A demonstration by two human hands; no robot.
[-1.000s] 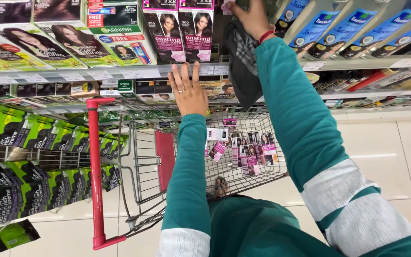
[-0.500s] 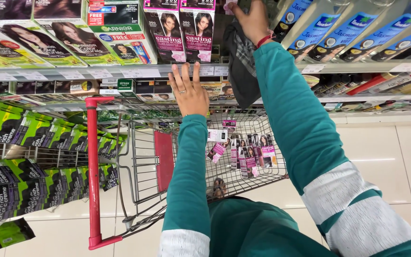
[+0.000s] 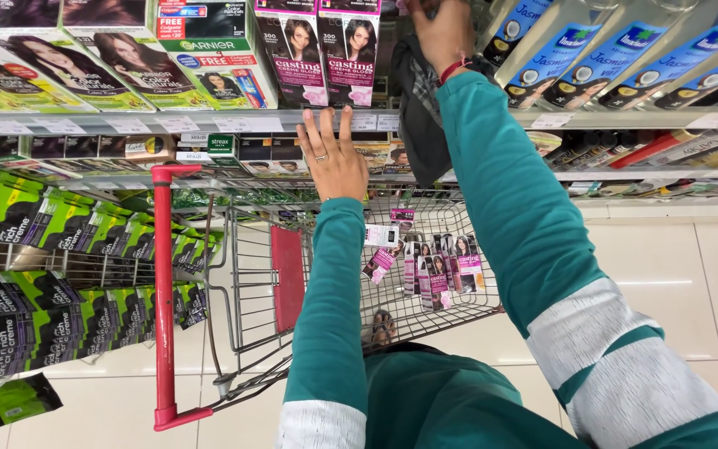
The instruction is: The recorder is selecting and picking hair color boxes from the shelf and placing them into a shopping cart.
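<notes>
Down low and close: teal sleeves with white and grey cuffs. Just past them, a wire shopping cart [image 3: 309,274] with a red handle [image 3: 163,291], parked on pale floor tiles. Inside the cart, a small pile of pink and purple hair colour boxes [image 3: 434,268].

A bit farther up: left hand [image 3: 334,158], spread wide and flat, fingers apart, gripping nothing. A ring on one finger. Near the edge of the middle shelf [image 3: 234,125], over a row of small dark boxes.

Highest and farthest: right hand [image 3: 440,29], stretched up to the top shelf, with a red band on the wrist. Fingers curled at something up there, cut off by the top of the picture, so cannot tell what. Just left of it, two more pink boxes [image 3: 326,50] standing upright. To the right, tall blue and clear bottles [image 3: 617,50]. Far left, green packs [image 3: 51,274] in rows.
</notes>
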